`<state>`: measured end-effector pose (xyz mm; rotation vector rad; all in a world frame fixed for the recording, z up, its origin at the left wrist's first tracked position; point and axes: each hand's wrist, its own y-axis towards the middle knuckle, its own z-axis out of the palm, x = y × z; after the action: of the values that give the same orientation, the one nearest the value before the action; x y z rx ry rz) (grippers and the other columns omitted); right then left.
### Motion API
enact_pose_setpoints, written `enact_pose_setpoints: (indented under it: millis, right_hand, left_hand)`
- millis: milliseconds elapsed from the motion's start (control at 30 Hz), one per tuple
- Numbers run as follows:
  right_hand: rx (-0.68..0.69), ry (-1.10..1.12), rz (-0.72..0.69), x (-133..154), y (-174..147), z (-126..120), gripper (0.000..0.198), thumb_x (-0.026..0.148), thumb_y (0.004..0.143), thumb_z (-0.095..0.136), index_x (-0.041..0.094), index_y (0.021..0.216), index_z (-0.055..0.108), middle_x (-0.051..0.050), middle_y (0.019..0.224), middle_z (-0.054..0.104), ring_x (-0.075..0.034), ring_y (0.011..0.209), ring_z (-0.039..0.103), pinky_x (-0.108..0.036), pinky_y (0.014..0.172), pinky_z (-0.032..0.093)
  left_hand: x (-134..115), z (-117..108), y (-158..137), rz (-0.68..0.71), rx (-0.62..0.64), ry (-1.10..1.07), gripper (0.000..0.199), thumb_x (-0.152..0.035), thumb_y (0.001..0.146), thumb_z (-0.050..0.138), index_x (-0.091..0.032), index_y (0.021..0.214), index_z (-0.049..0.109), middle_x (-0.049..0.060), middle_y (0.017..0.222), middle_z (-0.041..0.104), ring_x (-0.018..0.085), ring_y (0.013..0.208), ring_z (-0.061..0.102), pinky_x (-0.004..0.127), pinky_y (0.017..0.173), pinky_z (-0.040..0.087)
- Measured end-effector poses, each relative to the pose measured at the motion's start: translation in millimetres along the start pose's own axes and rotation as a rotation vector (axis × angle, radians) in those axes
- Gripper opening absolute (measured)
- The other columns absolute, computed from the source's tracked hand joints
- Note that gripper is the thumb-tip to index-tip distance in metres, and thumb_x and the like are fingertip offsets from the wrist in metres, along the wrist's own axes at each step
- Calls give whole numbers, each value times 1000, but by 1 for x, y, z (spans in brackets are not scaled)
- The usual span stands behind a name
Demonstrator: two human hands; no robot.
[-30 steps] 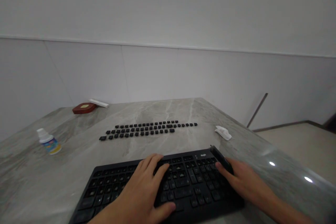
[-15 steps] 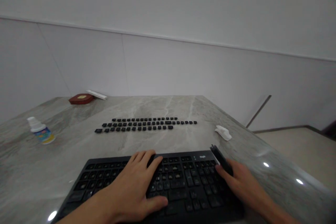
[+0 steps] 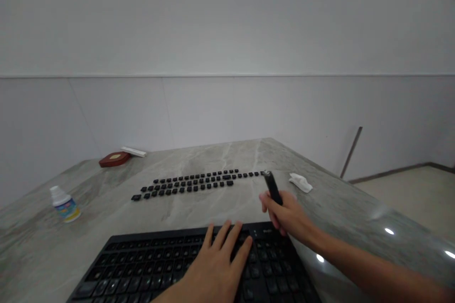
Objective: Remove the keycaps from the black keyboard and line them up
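Note:
A black keyboard (image 3: 149,256) lies at the near edge of the view, with many bare key sockets where caps are off. My left hand (image 3: 218,262) rests flat on its middle-right part, fingers spread. Above the keyboard's upper right corner, my right hand (image 3: 289,213) is closed around a slim black tool (image 3: 273,188) with a shiny tip. The tip points up and away, near the right end of the loose keycaps (image 3: 226,177). Those small black caps lie in three long rows on the table behind the keyboard.
On the grey marbled table (image 3: 199,208), a white spray bottle (image 3: 66,204) with a colourful label stands at the left. A dark red box (image 3: 114,159) and a white strip (image 3: 133,151) sit at the back left. A crumpled white tissue (image 3: 300,182) lies at the right.
My right hand has lifted off the keyboard's right side and moved up and left with the tool. My left hand has slid right across the keys. The head view has levelled.

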<state>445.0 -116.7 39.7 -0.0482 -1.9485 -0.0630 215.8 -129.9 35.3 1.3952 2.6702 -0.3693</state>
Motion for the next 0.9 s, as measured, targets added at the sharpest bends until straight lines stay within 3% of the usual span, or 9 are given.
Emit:
enact_pose_setpoints:
  millis: [100, 167, 267, 367, 433, 500, 567, 700, 900]
  right_hand:
    - [-109, 338, -284, 10, 13, 19, 48, 62, 86, 51, 18, 69, 55, 0, 54, 57, -14, 48, 56, -24, 50, 46]
    - [-163, 374, -382, 10, 15, 34, 51, 61, 91, 45, 17, 69, 58, -3, 63, 60, -15, 59, 59, -26, 59, 49]
    - [-96, 160, -458, 0, 10, 49, 55, 60, 95, 39, 16, 66, 58, -1, 61, 54, -14, 60, 52, -25, 57, 43]
    - [6, -30, -576, -8, 2, 48, 55, 54, 98, 33, 17, 66, 58, 1, 57, 49, -12, 54, 48, -24, 54, 39]
    - [80, -175, -626, -6, -2, 44, 47, 47, 97, 39, 17, 70, 61, 2, 56, 53, -12, 53, 51, -24, 56, 40]
    - [143, -299, -624, -2, -5, 40, 36, 38, 95, 47, 17, 71, 63, 1, 59, 60, -11, 55, 56, -23, 59, 42]
    - [173, -363, -649, 1, -6, 37, 28, 31, 93, 49, 17, 72, 63, 0, 63, 63, -11, 58, 57, -23, 61, 42]
    - [310, -498, -838, 2, -7, 31, 20, 25, 88, 49, 18, 73, 59, -2, 65, 63, -13, 59, 55, -25, 60, 40]
    - [470, -828, -912, 2, -9, 24, 16, 22, 83, 51, 19, 67, 53, -2, 66, 62, -13, 56, 49, -29, 54, 29]
  left_hand:
    - [11, -1, 2, 9, -148, -73, 97, -64, 72, 68, -14, 149, 36, 18, 157, 26, 47, 144, 18, 72, 113, 11]
    - [15, -1, 1, 3, -209, -147, 103, -68, 64, 73, -14, 146, 42, 18, 155, 32, 46, 142, 23, 69, 115, 11]
    - [19, 1, 1, -27, -339, -328, 70, -45, 71, 75, -16, 132, 57, 15, 144, 48, 38, 134, 40, 59, 115, 26]
    - [26, 4, 6, -206, -549, -550, 23, -16, 80, 58, -17, 101, 67, 8, 109, 67, 25, 106, 60, 43, 98, 47]
    - [31, 6, 8, -282, -580, -650, 20, -8, 79, 51, -17, 88, 67, 5, 92, 69, 22, 93, 63, 38, 89, 50]
    - [34, 9, 9, -268, -582, -678, 26, -4, 78, 46, -18, 86, 67, 4, 90, 68, 20, 91, 62, 37, 89, 49]
    - [34, 13, 8, -197, -607, -615, 35, -1, 78, 43, -18, 100, 65, 6, 101, 67, 20, 99, 60, 37, 93, 48]
    - [24, 20, 1, -53, -614, -338, 54, -1, 78, 43, -17, 129, 49, 11, 121, 56, 26, 113, 52, 46, 102, 44]
    - [13, 20, -4, -11, -599, -83, 32, -3, 75, 42, -14, 100, 56, 13, 99, 58, 25, 90, 58, 40, 79, 57]
